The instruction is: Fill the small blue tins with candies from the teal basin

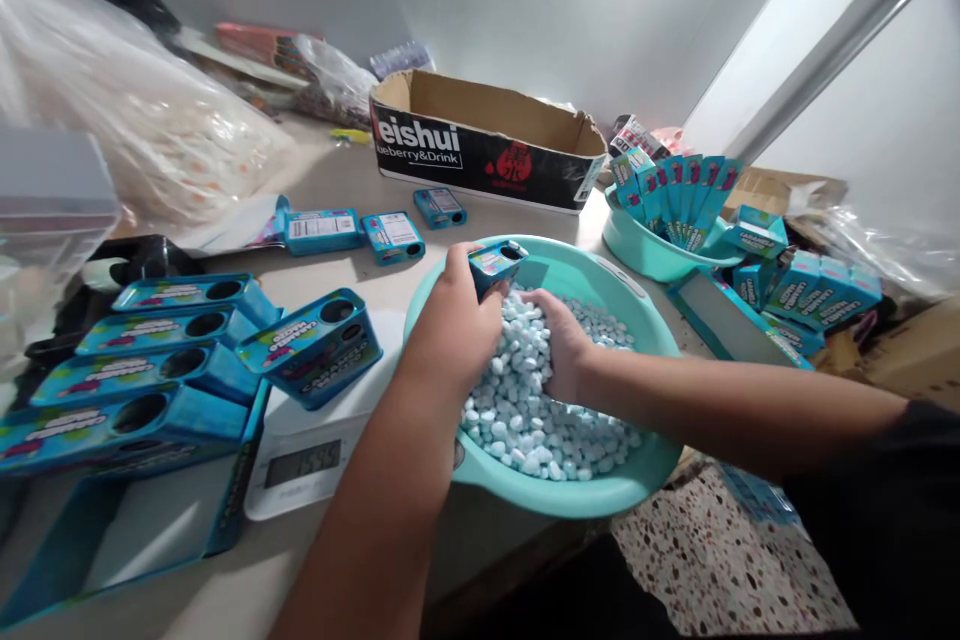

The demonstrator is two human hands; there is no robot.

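Note:
My left hand (466,312) is wrapped round a small blue candy box (496,262), which it holds tilted over a turquoise basin (660,390). A dark round hole shows in the box's top. Inside the basin lies a large heap of pale blue candies (525,430). My right hand (564,345) is sunk in the heap, its fingers curled round a mound of candies just below the box. Those candies partly hide its fingers. Left of the basin, another blue candy box (315,345) with a hole in its top rests on a white kitchen scale (300,465) with a lit display.
Several blue boxes with holes (165,360) stand in a tray (150,530) at the left. Three more boxes (394,236) lie behind the basin, before a black carton (480,155). At the right, a turquoise bowl (637,245) holds flat printed boxes, near several packed boxes (821,290).

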